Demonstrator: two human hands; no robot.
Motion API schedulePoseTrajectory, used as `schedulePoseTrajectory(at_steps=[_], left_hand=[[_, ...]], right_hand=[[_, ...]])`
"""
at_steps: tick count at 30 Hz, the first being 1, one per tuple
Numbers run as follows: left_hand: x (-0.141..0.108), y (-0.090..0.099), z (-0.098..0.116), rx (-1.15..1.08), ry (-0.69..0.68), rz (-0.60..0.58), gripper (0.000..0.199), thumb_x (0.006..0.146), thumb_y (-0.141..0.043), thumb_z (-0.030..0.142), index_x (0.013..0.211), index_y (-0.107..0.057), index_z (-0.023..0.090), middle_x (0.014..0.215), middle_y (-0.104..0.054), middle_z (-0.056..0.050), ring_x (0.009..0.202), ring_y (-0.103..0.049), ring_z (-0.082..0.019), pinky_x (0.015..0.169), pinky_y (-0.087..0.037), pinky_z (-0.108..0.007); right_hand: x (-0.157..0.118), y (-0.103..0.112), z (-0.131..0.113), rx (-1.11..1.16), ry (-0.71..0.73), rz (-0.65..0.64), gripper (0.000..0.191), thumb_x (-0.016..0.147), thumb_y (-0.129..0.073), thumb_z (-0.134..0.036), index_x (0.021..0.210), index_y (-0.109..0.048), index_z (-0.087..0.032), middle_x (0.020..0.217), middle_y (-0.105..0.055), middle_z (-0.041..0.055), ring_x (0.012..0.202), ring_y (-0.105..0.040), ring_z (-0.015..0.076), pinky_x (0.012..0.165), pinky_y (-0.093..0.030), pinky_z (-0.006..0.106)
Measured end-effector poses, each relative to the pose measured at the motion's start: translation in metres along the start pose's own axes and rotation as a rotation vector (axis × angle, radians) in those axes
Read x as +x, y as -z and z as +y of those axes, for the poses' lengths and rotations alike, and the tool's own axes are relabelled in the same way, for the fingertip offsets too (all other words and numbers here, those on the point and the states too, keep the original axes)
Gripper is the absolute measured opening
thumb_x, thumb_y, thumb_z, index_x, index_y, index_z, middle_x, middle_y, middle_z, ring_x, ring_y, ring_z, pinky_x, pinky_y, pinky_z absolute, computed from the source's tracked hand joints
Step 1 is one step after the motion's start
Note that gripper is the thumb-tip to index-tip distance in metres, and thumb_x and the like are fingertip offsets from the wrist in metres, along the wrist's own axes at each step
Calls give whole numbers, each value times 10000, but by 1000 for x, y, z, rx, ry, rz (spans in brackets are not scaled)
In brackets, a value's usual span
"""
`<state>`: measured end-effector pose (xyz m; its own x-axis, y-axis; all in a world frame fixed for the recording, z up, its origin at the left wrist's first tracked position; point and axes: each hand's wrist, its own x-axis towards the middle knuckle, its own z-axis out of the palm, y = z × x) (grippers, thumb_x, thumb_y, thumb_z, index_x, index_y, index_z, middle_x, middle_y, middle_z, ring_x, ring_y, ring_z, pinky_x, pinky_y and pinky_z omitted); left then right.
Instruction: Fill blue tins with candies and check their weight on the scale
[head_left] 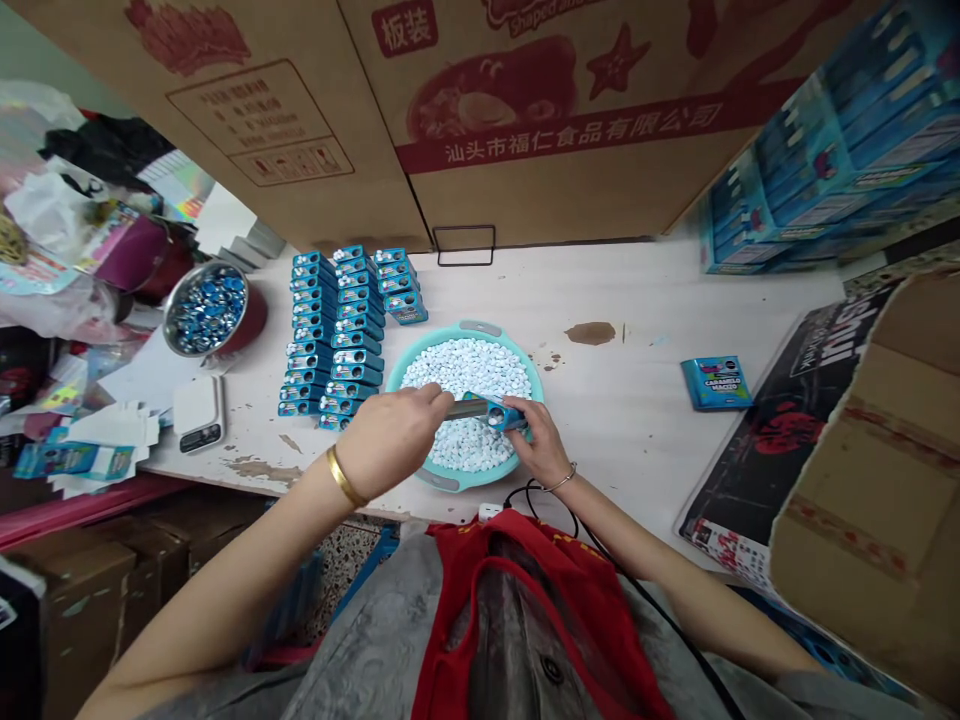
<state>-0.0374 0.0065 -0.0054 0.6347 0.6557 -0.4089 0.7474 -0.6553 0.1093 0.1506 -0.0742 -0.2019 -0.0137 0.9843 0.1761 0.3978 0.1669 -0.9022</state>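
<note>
My left hand (394,435), with a gold bangle on the wrist, is closed on a narrow grey metal scoop (466,409). The scoop's far end meets the opening of a small blue candy box (504,416), and the box hides its tip. Fingers of my right hand (541,447) wrap around that box and tilt it toward the scoop. Both hands are above a turquoise basin (400,365) filled with small white candies (472,448). Left of the basin stand rows of blue candy boxes (358,340) with round holes in their tops.
Large cardboard cartons (540,190) line the back. A metal bowl of blue wrapped sweets (214,310) and a white scale (199,412) are at left. Flat blue packets (716,383) lie at right, near a black carton (787,410) and stacked blue display boxes (817,170).
</note>
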Motion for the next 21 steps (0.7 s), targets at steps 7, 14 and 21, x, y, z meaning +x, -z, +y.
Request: schedulePoseTrajectory(at_steps=[7,14,21], left_hand=[[41,-64,-32,-299,-193,63,489,829,-585,380,1244,-412,188,1162,-510,-93,963,-567,-211,758,-475,-301],[60,-52,-78,-378,-97,284,244,890,-484,338,1106,-490,226,1051,-523,-52,941,-550,-180,822,-478,-310],[112,-80,-190,-227,235,513,362,830,-432,536,1029,-519,246,938,-501,-60,859,-551,-248,757,-502,-412]], right_hand=[[8,-15,-9,87,-3,-44,383,842,-523,-257,1223,-484,-254,1110,-615,84,1050,-578,246,899,-483,441],[52,48,46,-227,-297,189,673,780,-592,-477,1355,-354,-221,1398,-428,136,1292,-394,258,1035,-372,459],[65,210,158,-589,-744,522,933,627,-669,-607,1286,-381,-12,1307,-388,344,1270,-319,444,957,-298,651]])
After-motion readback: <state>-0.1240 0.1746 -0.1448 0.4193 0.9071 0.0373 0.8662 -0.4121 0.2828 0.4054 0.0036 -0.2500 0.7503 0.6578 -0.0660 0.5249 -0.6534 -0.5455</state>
